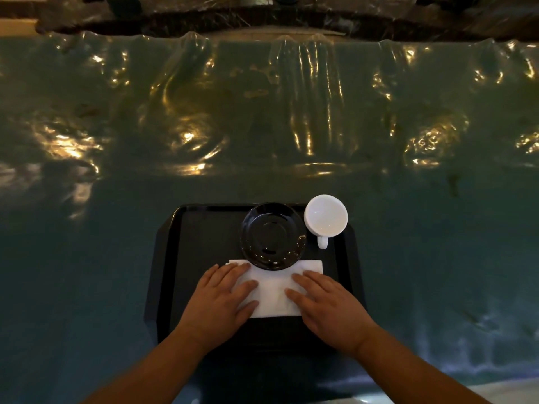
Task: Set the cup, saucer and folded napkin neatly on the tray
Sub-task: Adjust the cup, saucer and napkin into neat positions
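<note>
A black tray (204, 237) lies on the table in front of me. A black saucer (272, 236) rests at its far middle, its near rim overlapping a white folded napkin (271, 293). A white cup (325, 217) stands upright and empty at the tray's far right corner, handle pointing toward me, beside the saucer. My left hand (223, 301) lies flat on the napkin's left part, fingers spread. My right hand (326, 301) lies flat on its right part. Neither hand grips anything.
The table is covered with a dark teal cloth under wrinkled clear plastic (262, 112) that glints with reflections. A dark counter edge (262, 18) runs along the far side. The table's near edge (495, 389) shows at bottom right.
</note>
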The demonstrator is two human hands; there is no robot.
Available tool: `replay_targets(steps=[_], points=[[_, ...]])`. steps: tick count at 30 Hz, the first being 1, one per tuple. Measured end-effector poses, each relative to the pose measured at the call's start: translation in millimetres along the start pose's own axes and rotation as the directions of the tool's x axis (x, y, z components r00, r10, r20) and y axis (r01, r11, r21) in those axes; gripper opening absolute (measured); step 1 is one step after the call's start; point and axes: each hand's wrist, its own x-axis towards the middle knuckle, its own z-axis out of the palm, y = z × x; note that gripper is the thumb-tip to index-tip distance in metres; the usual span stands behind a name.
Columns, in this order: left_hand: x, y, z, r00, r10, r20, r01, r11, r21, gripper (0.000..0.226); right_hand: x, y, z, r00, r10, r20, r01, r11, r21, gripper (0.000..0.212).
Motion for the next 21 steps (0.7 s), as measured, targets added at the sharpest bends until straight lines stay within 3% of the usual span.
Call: replay_targets(steps=[6, 9, 12, 15, 18, 21], points=[[9.5, 3.1, -4.0, 0.999, -0.030, -0.012, 0.030, 0.999, 0.011, 0.041, 3.5, 9.7, -1.2, 1.000, 0.000, -0.011, 0.000, 1.000, -0.008, 0.051], [10.0, 1.2, -2.9, 0.995, -0.027, -0.093, 0.024, 0.999, -0.034, 0.043, 6.0, 4.4, -8.3, 0.995, 0.018, -0.094, -0.014, 0.999, 0.041, 0.047], [22.3, -2.2, -16.2, 0.959, -0.186, -0.215, 0.151, 0.974, -0.166, 0.044, 20.8, -4.3, -24.8, 0.968, 0.127, -0.216, -0.089, 0.980, 0.176, 0.047], [47.2, -3.4, -32.8, 0.943, -0.285, -0.170, 0.250, 0.947, -0.200, 0.048, 42.4, -10.3, -33.7, 0.958, 0.214, -0.193, -0.191, 0.973, 0.129, 0.053], [62.1, -5.4, -39.1, 0.959, -0.275, -0.064, 0.267, 0.958, -0.108, 0.048, 58.7, -15.5, -32.1, 0.968, 0.210, -0.136, -0.202, 0.977, 0.069, 0.046], [54.0, -17.6, -39.3, 0.955, -0.285, -0.085, 0.278, 0.957, -0.083, 0.051, 70.3, -22.0, -30.2, 0.977, 0.176, -0.122, -0.171, 0.984, 0.045, 0.042]])
